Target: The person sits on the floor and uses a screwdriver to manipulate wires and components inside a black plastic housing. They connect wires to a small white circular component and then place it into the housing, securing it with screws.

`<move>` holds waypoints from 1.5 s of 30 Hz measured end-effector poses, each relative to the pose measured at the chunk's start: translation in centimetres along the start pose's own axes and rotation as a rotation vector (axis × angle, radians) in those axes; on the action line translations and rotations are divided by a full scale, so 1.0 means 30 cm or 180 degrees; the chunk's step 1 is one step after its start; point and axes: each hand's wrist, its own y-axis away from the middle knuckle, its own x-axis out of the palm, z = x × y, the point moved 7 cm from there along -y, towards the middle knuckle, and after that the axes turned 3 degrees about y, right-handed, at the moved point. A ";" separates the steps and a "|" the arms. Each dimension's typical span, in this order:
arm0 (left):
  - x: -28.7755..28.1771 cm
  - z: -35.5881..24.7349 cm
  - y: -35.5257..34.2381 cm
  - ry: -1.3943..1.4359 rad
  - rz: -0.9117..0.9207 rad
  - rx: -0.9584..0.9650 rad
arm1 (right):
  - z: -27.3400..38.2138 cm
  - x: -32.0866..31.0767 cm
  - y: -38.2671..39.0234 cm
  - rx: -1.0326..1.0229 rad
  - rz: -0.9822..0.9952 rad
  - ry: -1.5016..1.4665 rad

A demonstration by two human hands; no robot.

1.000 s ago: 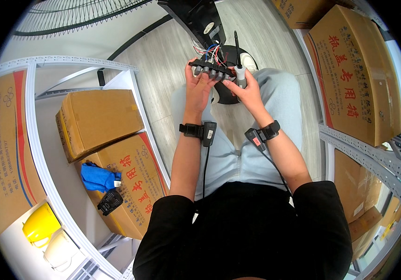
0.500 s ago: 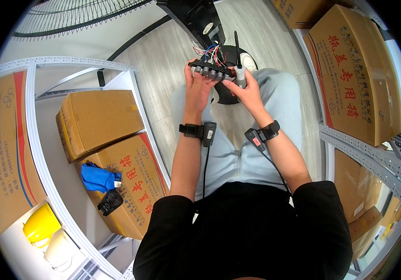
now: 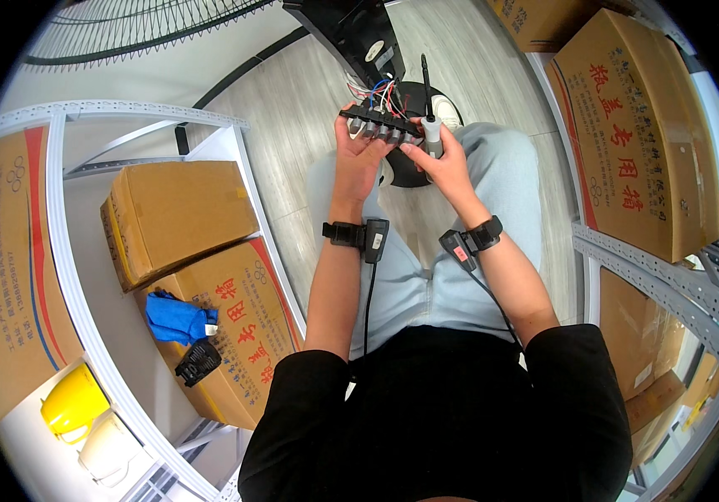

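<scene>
left hand (image 3: pixel 358 155) grips terminal strip (image 3: pixel 380 124) | right hand (image 3: pixel 441 159) grips screwdriver (image 3: pixel 429 117) | shelf frame (image 3: pixel 246 201) left

Seated person, hands raised over the knees. Left hand (image 3: pixel 358 159) beneath a terminal strip (image 3: pixel 380 123); right hand (image 3: pixel 441 161) just right of it, holding a screwdriver (image 3: pixel 429 113) upright. Wires (image 3: pixel 383 90) run from the strip to a device (image 3: pixel 359 38) on the floor beyond. Shelf rack (image 3: pixel 66 251) at left, carrying cartons (image 3: pixel 177 213), a cloth (image 3: pixel 173 318) lying on the nearer one. Carton (image 3: pixel 627 125) at right.
</scene>
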 end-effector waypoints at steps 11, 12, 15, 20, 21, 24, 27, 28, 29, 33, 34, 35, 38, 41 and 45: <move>0.031 -0.014 0.000 0.0427 -0.0020 0.0011 | 0.047 0.003 0.005 -0.0352 -0.0040 0.0404; 0.034 -0.014 0.000 0.0417 -0.0015 -0.0005 | 0.046 0.001 0.005 -0.0371 -0.0057 0.0428; 0.008 -0.003 0.007 0.0306 0.0051 0.0003 | 0.012 -0.005 0.003 -0.0204 -0.0100 0.0054; 0.005 0.001 0.002 0.0102 0.0108 -0.0037 | -0.033 -0.066 -0.022 0.0300 -0.0380 -0.1577; -0.023 -0.001 -0.002 -0.0045 -0.0190 -0.0039 | -0.032 -0.077 -0.027 0.0302 -0.0457 -0.1748; -0.131 -0.002 -0.015 -0.0340 -0.1041 0.0024 | -0.037 -0.110 -0.043 0.0284 -0.0606 -0.2145; -0.241 0.022 -0.023 -0.0532 -0.1622 0.0134 | -0.054 -0.107 -0.050 0.0419 -0.0582 -0.2257; -0.249 0.027 -0.032 -0.0694 -0.1659 0.0095 | -0.062 -0.103 -0.051 0.0456 -0.0536 -0.2376; -0.258 0.032 -0.046 -0.0856 -0.1694 0.0056 | -0.069 -0.100 -0.052 0.0492 -0.0491 -0.2495; -0.339 0.072 -0.127 -0.1197 -0.2042 -0.0610 | -0.103 -0.095 -0.059 0.0690 -0.0483 -0.2707; -0.368 0.086 -0.150 -0.1263 -0.2139 -0.0759 | -0.105 -0.095 -0.059 0.0745 -0.0517 -0.2761; -0.395 0.101 -0.167 -0.1336 -0.2241 -0.0904 | -0.103 -0.090 -0.055 0.0802 -0.0543 -0.2823; -0.454 0.205 -0.219 -0.1907 -0.2080 -0.1802 | -0.122 -0.093 -0.054 0.0971 -0.0601 -0.2906; -0.495 0.300 -0.253 -0.1963 -0.1392 -0.2011 | -0.159 -0.097 -0.049 0.1183 -0.0698 -0.2901; -0.536 0.361 -0.251 -0.1991 -0.1739 -0.1480 | -0.192 -0.091 -0.033 0.1431 -0.0793 -0.2906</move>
